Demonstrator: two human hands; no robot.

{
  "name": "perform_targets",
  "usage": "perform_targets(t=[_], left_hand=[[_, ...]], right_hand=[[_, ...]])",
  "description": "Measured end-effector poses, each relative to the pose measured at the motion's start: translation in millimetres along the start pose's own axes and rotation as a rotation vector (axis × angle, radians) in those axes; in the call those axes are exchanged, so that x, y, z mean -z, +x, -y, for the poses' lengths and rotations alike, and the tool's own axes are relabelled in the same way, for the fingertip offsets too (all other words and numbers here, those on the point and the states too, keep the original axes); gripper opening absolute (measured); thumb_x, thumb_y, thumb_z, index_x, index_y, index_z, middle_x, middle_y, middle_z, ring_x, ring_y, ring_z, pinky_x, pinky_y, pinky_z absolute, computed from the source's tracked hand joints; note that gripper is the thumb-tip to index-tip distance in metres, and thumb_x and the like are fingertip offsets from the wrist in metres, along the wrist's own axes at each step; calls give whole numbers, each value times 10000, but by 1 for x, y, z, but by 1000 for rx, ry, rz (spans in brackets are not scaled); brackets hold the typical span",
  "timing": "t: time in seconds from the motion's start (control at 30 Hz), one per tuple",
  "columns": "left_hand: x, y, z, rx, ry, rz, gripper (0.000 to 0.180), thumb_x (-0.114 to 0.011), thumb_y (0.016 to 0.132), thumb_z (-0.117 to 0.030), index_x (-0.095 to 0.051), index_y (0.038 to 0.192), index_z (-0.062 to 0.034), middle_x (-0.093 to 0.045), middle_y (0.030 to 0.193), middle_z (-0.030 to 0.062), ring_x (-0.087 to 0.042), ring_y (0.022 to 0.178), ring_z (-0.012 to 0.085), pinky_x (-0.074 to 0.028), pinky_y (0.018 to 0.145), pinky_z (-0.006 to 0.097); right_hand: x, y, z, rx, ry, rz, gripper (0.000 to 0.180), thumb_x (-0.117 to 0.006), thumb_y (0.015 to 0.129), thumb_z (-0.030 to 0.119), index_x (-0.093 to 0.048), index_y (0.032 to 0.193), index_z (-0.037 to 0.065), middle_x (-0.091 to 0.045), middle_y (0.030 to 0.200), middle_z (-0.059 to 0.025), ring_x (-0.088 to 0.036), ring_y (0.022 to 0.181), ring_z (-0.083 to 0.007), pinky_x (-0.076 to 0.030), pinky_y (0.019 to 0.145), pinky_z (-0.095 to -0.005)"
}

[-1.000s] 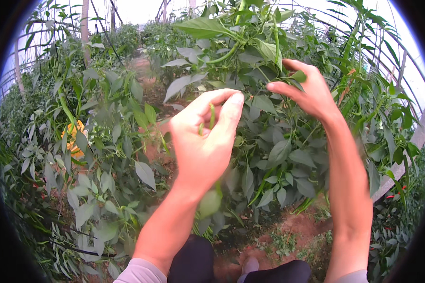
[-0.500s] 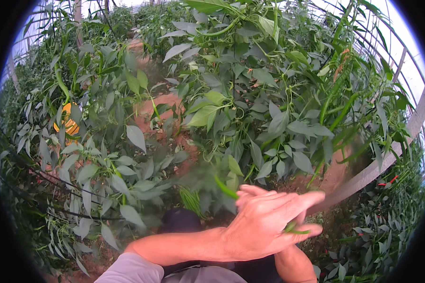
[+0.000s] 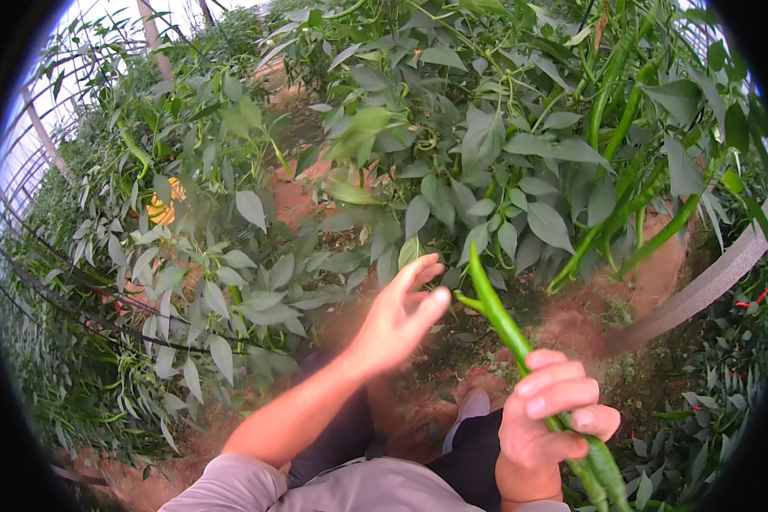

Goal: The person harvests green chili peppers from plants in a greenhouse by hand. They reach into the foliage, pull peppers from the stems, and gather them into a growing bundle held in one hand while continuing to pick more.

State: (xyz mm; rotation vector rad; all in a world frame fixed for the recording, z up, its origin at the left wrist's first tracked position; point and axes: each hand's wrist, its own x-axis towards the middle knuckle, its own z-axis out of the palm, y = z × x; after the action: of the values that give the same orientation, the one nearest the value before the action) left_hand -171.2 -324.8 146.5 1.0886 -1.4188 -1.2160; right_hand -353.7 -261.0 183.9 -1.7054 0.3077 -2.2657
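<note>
The long green pepper (image 3: 495,311) is held low in the frame, right of centre, its stalk end pointing up and left toward the plants. Lower down it runs through a closed fist and emerges below alongside what looks like a second green pod; the count in the fist cannot be told for certain.

The right hand (image 3: 548,418) is fully closed around the pepper, fingers wrapped over the front and thumb underneath. The left hand (image 3: 398,316) is open and empty, fingers spread and slightly curled, reaching toward the foliage just left of the pepper's stalk end without touching a leaf.

Judged step: picking is in progress, one pod secured, the free hand seeking the next. Further green pods (image 3: 623,213) hang on the pepper plant (image 3: 486,145) at upper right, well apart from both hands. The next move would call for parting leaves, locating a stalk and gripping it close to the branch, so the stem is not torn.

Bare reddish soil (image 3: 657,273) shows between the rows; a yellow object (image 3: 164,205) sits among leaves at left.
</note>
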Motion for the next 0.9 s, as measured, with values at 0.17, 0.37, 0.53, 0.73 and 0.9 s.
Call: perform_targets(t=[0.17, 0.37, 0.53, 0.73, 0.9], left_hand=[[7, 45, 3, 162, -587, -153, 743, -423, 1090, -557, -348, 1560, 14, -533, 1482, 224, -519, 1374, 317, -444, 1136, 459], [11, 81, 27, 184, -298, -377, 378, -555, 1084, -291, -656, 1285, 13, -711, 1242, 159, -679, 1155, 234, -566, 952, 377], [-5, 149, 50, 99, -14, -304, 362, -617, 1029, -240, -686, 1315, -28, -724, 1175, 72, -650, 1034, 202, -551, 936, 400], [-21, 254, 50, 52, 489, -359, 651, -637, 952, -417, -590, 1357, 90, -650, 1337, 287, -623, 1269, 392, -487, 1051, 388], [-35, 272, 41, -49, 296, -584, 499, -626, 901, -346, -676, 1269, -11, -723, 1210, 220, -695, 1100, 411, -542, 935, 475]], right_hand=[[14, -18, -9, -254, 81, -182, 206, -537, 1073, 239, -521, 1114, 38, -576, 732, -58, -585, 625, -173, -584, 646, -387], [34, -41, -37, -945, -47, -314, 168, -568, 1075, 157, -621, 1072, -2, -481, 685, 28, -440, 580, -58, -476, 569, -258], [39, -42, -24, -982, 35, -271, 186, -584, 1073, 171, -637, 1064, -8, -500, 685, 23, -450, 577, -60, -471, 561, -251], [44, -37, -10, -1079, 149, -380, 199, -578, 1077, 183, -637, 1044, -5, -491, 676, 23, -441, 568, -57, -464, 548, -254], [71, -31, -5, -1051, -103, -352, 202, -575, 1074, 193, -629, 1039, 1, -478, 671, 29, -427, 562, -56, -451, 539, -253]])
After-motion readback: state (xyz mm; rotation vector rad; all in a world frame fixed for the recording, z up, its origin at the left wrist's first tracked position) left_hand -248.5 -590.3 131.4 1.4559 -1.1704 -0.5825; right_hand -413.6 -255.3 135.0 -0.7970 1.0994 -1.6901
